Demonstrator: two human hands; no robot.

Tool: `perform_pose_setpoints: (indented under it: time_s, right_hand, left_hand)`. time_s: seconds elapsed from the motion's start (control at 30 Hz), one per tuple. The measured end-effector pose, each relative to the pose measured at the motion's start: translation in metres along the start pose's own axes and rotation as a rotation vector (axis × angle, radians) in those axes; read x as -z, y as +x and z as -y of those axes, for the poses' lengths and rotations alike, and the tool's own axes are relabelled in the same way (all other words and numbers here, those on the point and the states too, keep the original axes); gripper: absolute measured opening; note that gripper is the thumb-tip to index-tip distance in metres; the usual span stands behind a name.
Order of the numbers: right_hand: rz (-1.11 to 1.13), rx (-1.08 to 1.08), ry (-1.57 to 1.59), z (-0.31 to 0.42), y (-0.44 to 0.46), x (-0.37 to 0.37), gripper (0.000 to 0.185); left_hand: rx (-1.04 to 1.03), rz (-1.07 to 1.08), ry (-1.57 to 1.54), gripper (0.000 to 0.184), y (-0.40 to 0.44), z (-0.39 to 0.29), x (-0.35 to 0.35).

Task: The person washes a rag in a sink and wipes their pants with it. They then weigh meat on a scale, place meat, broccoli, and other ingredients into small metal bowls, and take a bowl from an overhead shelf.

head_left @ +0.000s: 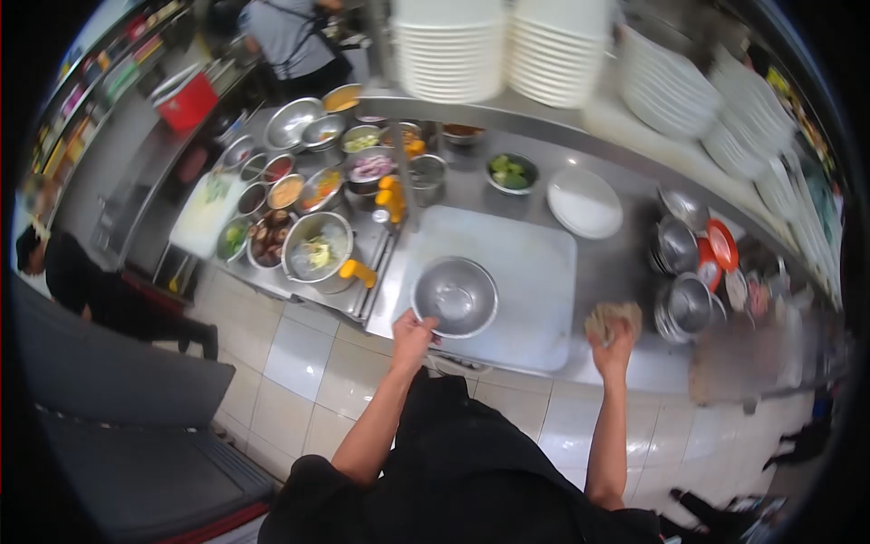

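My left hand grips the near left rim of a steel mixing bowl, fingers closed on its edge. The bowl looks empty apart from reflections and sits over the left part of a white cutting board. Off the board's right side, my right hand is closed on a tan, crumpled cloth against the steel counter. Behind the board are a white oval plate and a steel bowl of green leaves.
Left of the board stand several containers of cut vegetables, a large pot and yellow-capped bottles. Nested steel bowls and orange bowls are at right. White bowls are stacked on the shelf above. Other people work nearby.
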State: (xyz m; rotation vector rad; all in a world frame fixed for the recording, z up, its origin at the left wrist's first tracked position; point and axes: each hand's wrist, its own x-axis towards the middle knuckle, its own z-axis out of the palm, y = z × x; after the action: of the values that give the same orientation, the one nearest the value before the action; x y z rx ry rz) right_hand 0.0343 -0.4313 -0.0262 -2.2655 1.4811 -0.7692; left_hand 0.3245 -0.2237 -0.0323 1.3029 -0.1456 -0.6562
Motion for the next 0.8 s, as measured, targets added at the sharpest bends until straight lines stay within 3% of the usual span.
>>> perform_pose_setpoints:
  time_s: [0.1,0.23,0.3,0.37,0.43,0.5,0.53,0.6,0.8]
  right_hand:
    - [0.131,0.049,0.100,0.057,0.000,-0.025,0.025]
    - [0.212,0.127,0.298,0.147,0.008,-0.069,0.019]
    - [0.267,0.117,0.343,0.195,0.017,-0.086,0.014]
    - [0.293,0.131,0.441,0.242,0.027,-0.101,0.012]
    - [0.301,0.137,0.545,0.283,0.035,-0.120,0.009]
    - [0.336,0.206,0.593,0.316,0.041,-0.134,0.008]
    - [0.351,0.200,0.591,0.333,0.043,-0.139,0.008]
    - [0.371,0.195,0.585,0.355,0.043,-0.151,0.007]
    - [0.409,0.199,0.566,0.385,0.045,-0.170,0.009]
  left_hand:
    - [0.261,0.018,0.239,0.007,0.019,-0.005,0.015]
    - [0.229,0.232,0.329,0.013,0.033,-0.005,0.050]
    - [0.246,0.211,0.282,0.017,0.031,-0.038,0.062]
    - [0.052,0.231,0.363,0.020,0.041,-0.065,0.082]
    - [0.038,0.200,0.283,0.024,0.057,-0.097,0.105]
    - [-0.172,0.125,0.243,0.022,0.078,-0.118,0.137]
    - [-0.186,0.127,0.244,0.022,0.087,-0.134,0.150]
    - [-0.121,-0.087,0.157,0.016,0.102,-0.173,0.173]
    - [-0.202,-0.296,0.013,0.005,0.141,-0.226,0.230]
